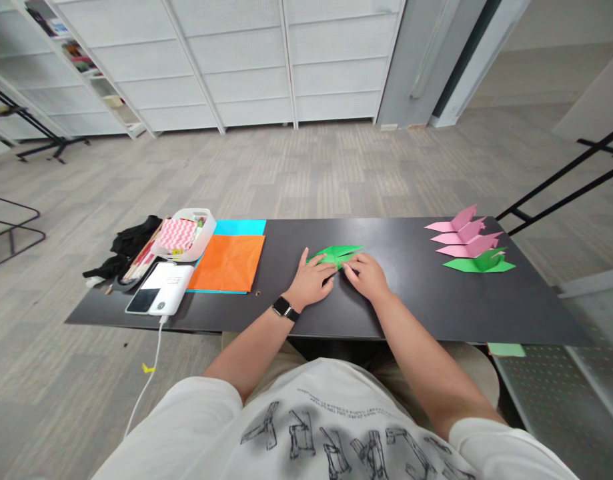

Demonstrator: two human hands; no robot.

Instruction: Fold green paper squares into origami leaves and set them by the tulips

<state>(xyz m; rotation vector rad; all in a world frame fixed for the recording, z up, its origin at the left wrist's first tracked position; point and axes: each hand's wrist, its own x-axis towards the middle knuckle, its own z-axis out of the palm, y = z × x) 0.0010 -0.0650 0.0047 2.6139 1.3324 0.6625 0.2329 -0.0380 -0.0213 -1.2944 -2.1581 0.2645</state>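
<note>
A green folded paper lies on the dark table in front of me, with pointed ends toward both sides. My left hand rests over its left part, fingers stretched out and pressing it down, thumb apart. At its near right edge, my right hand has curled fingers and seems to pinch the paper between thumb and forefinger. Both hands hide part of the folds. To the right stand several pink folded paper birds in a row, and a finished-looking green paper bird sits nearest me.
Orange paper sheets lie over blue sheets on the left. Beyond them are a white basket, a phone, a white power bank with a cable, and black cloth. The dark table ends close to my lap.
</note>
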